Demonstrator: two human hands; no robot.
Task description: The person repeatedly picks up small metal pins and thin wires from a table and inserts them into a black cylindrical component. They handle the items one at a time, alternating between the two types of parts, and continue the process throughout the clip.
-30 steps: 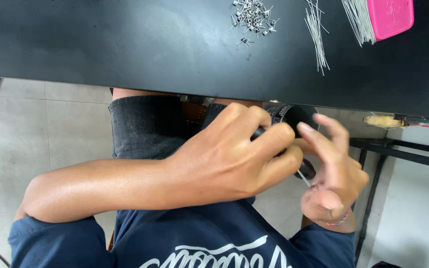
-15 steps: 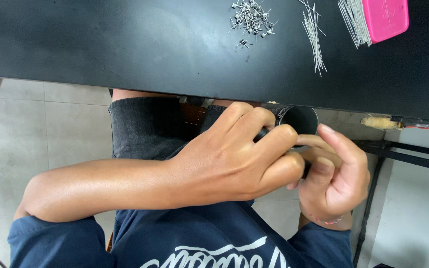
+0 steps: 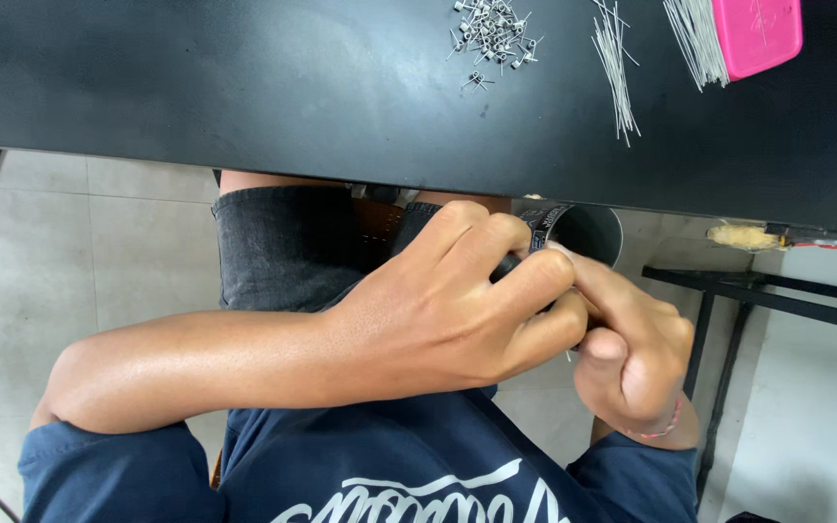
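- The left hand point(image 3: 438, 310) curls its fingers around a dark cup-like container point(image 3: 583, 232), held just below the edge of the black table point(image 3: 244, 87).
- The right hand point(image 3: 632, 353) is closed into a loose fist against the left, its fingers reaching to the container's rim; it seems to pinch something thin, though that is hidden.
- On the table lie a cluster of small metal pieces point(image 3: 491, 29), thin wires point(image 3: 614, 68) and a pink case point(image 3: 756, 34).
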